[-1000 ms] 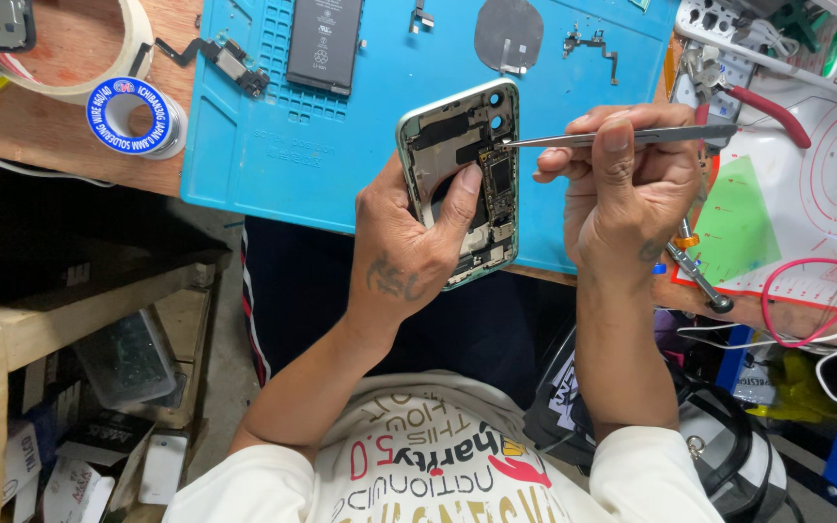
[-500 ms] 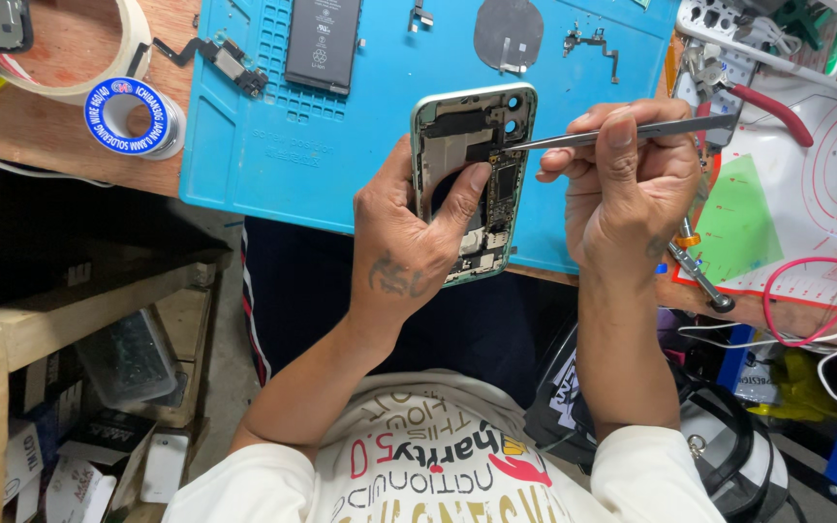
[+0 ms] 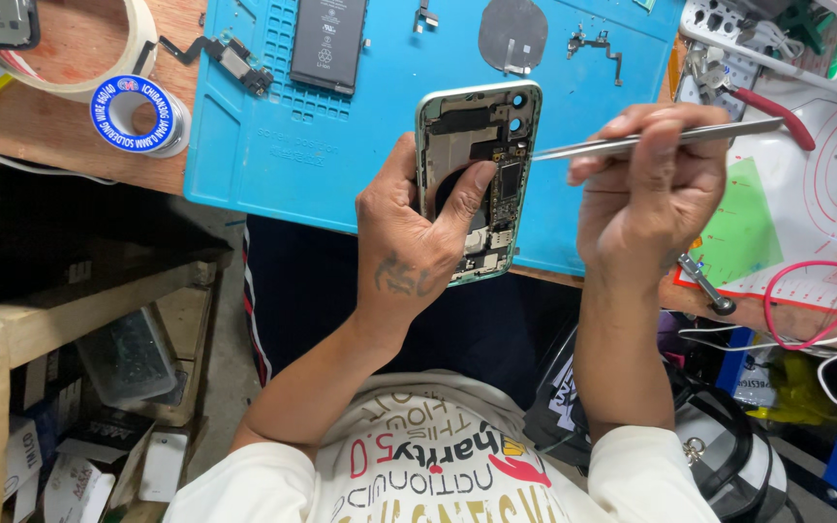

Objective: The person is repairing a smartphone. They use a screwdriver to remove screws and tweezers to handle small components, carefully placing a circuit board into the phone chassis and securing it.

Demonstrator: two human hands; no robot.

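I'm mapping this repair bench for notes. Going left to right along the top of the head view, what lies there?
Tape roll → solder spool → flex part → battery → round coil → small bracket → red-handled pliers.

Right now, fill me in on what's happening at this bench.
A person's left hand holds an opened phone upright over the blue work mat, thumb pressed on its insides. The right hand points metal tweezers at the phone's upper edge by the camera holes. A battery and small parts lie on the mat.
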